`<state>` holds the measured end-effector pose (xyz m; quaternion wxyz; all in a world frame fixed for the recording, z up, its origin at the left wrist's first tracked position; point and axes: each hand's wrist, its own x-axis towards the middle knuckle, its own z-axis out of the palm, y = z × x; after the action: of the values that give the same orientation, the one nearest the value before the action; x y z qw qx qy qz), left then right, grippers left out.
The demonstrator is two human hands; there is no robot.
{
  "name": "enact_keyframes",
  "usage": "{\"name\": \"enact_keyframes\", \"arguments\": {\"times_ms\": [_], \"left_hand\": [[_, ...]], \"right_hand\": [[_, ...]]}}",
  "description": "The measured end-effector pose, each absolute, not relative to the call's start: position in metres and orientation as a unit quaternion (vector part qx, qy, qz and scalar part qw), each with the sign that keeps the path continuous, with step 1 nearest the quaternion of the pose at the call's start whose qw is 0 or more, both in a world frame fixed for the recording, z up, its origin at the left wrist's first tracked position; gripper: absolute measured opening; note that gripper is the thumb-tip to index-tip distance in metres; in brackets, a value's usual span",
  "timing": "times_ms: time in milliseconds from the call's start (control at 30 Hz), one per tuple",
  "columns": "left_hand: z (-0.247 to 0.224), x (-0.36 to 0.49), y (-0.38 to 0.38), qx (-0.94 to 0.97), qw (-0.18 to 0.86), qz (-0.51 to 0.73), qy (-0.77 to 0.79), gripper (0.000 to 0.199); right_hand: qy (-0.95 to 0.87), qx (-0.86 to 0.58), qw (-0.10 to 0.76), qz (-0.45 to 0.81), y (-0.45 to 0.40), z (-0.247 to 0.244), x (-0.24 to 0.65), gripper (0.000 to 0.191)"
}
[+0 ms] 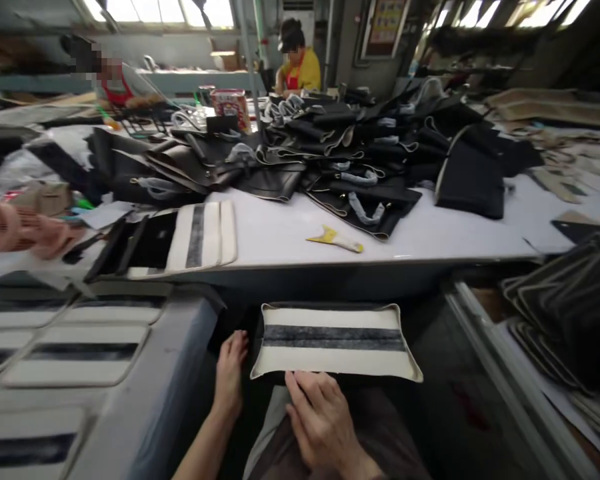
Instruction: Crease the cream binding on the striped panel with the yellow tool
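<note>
The right hand (325,417) is nearest, with its fingers bent and their tips at the near edge of a white piece (330,362); I can't tell if they pinch it. The left hand (231,370) is just left of the piece, fingers bent and close together; I can't tell if it holds anything. The white piece has 1 dark stripe along its middle and corners that curl up, and it lies just past the right hand. On the left are flat striped pieces (75,370). On the right, dark pads (570,313) sit past a long rail (500,353). Beyond the white piece, the edge of a big white table (280,230) stands in the way. It holds a small stack of black and white pieces (180,243), a yellow and white tool (334,239) and a pink fan (25,230). Behind them is a big heap of black bag pieces (365,147) near a red tin (230,107). A thin pole (250,67) stands by the tin, and 2 people (309,70) are at the far side, 1 in yellow.
</note>
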<state>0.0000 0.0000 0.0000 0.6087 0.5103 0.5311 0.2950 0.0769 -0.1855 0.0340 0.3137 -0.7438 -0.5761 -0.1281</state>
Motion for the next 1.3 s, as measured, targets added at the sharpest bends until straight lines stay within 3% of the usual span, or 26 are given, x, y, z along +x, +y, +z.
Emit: {"name": "enact_keyframes", "arguments": {"times_ms": [67, 167, 300, 367, 500, 567, 667, 767, 967, 1167, 1300], "left_hand": [[0.023, -0.003, 0.014, 0.646, 0.549, 0.270, 0.457, 0.049], [0.058, 0.010, 0.024, 0.879, 0.349, 0.213, 0.246, 0.064], [0.074, 0.053, 0.007, 0.981, 0.158, 0.112, 0.002, 0.093], [0.071, 0.074, -0.005, 0.988, 0.123, 0.058, -0.072, 0.105], [0.070, 0.107, -0.023, 0.982, 0.116, 0.008, -0.150, 0.106], [0.074, 0.121, -0.032, 0.976, 0.124, -0.017, -0.177, 0.108], [0.081, 0.138, -0.047, 0.966, 0.141, -0.059, -0.209, 0.113], [0.081, 0.152, -0.060, 0.952, 0.177, -0.064, -0.242, 0.112], [0.076, 0.178, -0.071, 0.928, 0.200, -0.004, -0.315, 0.094], [0.075, 0.198, -0.085, 0.907, 0.186, 0.018, -0.378, 0.070], [0.075, 0.202, -0.091, 0.906, 0.206, 0.012, -0.370, 0.077]], "right_hand": [[-0.576, -0.734, 0.343, -0.110, -0.185, 0.039, 0.077, 0.039], [-0.562, -0.720, 0.402, -0.070, -0.191, 0.044, 0.080, 0.034], [-0.497, -0.725, 0.471, -0.072, -0.230, 0.051, 0.090, 0.044], [-0.415, -0.765, 0.484, -0.090, -0.258, 0.052, 0.099, 0.047], [-0.073, -0.834, 0.534, -0.115, -0.308, 0.036, 0.128, 0.023], [0.095, -0.819, 0.558, -0.094, -0.322, 0.020, 0.147, 0.031], [0.178, -0.802, 0.568, -0.045, -0.333, -0.003, 0.179, 0.049], [0.122, -0.835, 0.535, -0.044, -0.328, -0.006, 0.221, 0.049], [-0.253, -0.886, 0.360, -0.146, -0.252, 0.038, 0.332, 0.032], [-0.452, -0.861, 0.219, -0.081, -0.124, 0.058, 0.398, 0.028], [-0.495, -0.856, 0.148, -0.007, -0.064, 0.048, 0.407, 0.036]]}}
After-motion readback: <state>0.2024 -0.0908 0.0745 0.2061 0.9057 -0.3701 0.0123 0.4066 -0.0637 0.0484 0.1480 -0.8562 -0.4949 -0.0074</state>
